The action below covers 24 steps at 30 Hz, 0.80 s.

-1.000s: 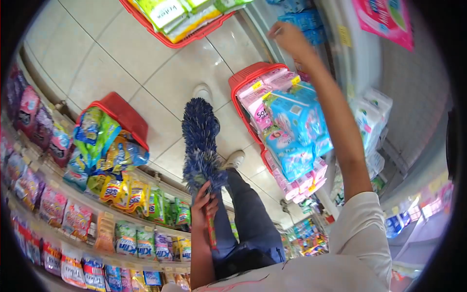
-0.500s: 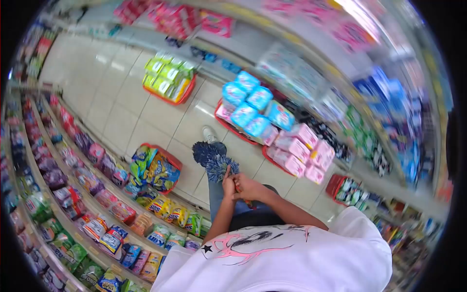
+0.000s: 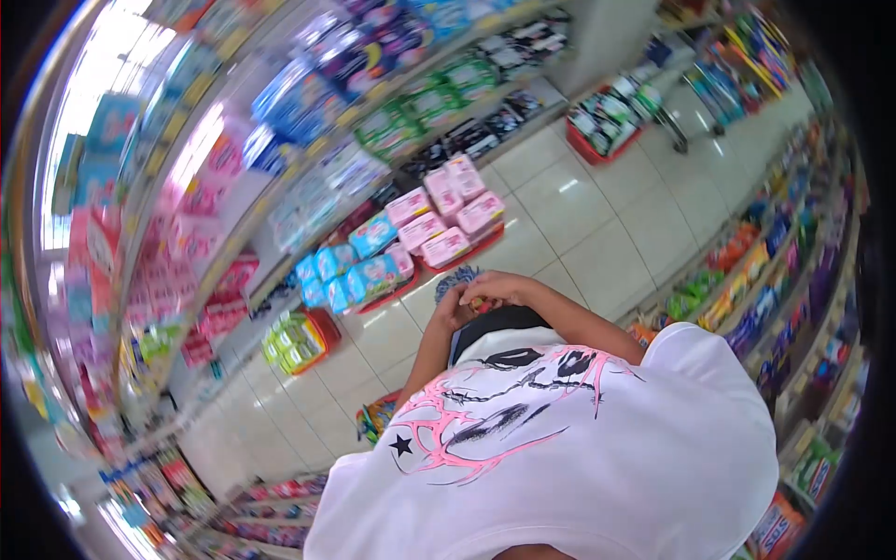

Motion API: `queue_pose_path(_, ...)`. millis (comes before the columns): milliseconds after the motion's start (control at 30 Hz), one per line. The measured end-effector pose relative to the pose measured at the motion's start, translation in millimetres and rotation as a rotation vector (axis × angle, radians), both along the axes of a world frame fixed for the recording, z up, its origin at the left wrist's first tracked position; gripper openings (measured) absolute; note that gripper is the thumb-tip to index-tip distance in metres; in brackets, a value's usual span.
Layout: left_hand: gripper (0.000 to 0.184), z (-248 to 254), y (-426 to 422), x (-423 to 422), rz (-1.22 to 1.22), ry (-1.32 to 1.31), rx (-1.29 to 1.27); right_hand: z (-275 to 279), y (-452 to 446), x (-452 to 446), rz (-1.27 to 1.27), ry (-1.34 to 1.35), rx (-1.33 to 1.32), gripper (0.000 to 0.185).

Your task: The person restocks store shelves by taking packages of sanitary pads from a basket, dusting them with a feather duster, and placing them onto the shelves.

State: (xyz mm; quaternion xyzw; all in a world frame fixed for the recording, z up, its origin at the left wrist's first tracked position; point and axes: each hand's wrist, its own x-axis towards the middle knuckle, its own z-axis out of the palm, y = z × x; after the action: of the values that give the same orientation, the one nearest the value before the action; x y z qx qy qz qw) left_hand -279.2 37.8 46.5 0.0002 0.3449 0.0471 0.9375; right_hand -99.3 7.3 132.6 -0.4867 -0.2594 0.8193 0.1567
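A duster with blue-grey fluffy strands is in front of my body, its head partly hidden behind my hands. My right hand is closed around its red handle. My left hand touches my right hand at the handle, fingers curled in and partly hidden. Just beyond the hands, pink packs are stacked in a red basket on the floor. Beside them, light-blue packs fill another red basket.
Shelves of pink, blue and green packs run along the left and ahead. A red basket of green packs stands on the tiled floor. Another basket is ahead right, near a wheeled rack. Shelves of colourful bags line the right.
My view has swung to the right, so the stacked packs and shelf have shifted from the right to the left. The hands with the duster are now nearer my body.
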Motion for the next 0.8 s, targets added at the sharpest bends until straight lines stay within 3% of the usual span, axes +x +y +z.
queue_pose_path(67, 0.035, 19.8, 13.2, 48.1, -0.083, 0.001, 0.079, 14.6, -4.9, 38.5, -0.19, 0.075, 0.034, 0.026)
queue_pose_path(133, 0.033, 35.9, 22.9, 92.0, -0.17, 0.095, 0.205, 32.0, -8.4, 77.9, -0.318, -0.06, 0.075, 0.028)
queue_pose_path(400, 0.033, 22.7, 66.2, 282.0, -0.407, -0.109, 0.289, 52.1, -7.5, 236.4, -0.437, -0.16, 0.242, 0.031)
queue_pose_path(433, 0.026, 17.7, 69.2, 312.3, -0.332, 0.079, 0.22, 46.8, -5.2, 260.9, -0.42, -0.17, 0.281, 0.032)
queue_pose_path(467, 0.026, -1.6, 82.6, 336.1, -0.323, 0.066, 0.218, 37.9, -0.9, 289.3, -0.411, -0.183, 0.28, 0.032)
queue_pose_path(533, 0.015, -57.1, 113.6, 366.9, -0.038, 0.15, -0.152, 17.4, -4.0, 338.2, -0.714, -0.224, 0.214, 0.03)
queue_pose_path(600, 0.007, -29.7, 127.9, 401.8, 0.02, 0.267, -0.276, -19.7, -21.7, 393.0, -0.834, -0.368, 0.284, 0.031)
queue_pose_path(633, 0.007, -29.9, 124.9, 403.9, 0.01, 0.299, -0.299, -8.8, -29.9, 415.0, -0.884, -0.405, 0.258, 0.032)
queue_pose_path(733, 0.004, -16.9, 149.2, 451.7, -0.012, 0.303, -0.022, 15.5, -49.0, 492.2, -1.03, -0.392, 0.144, 0.035)
queue_pose_path(800, 0.011, -19.3, 143.6, 461.2, -0.036, 0.496, 0.132, 6.0, -61.0, 540.0, -1.151, -0.345, 0.016, 0.033)
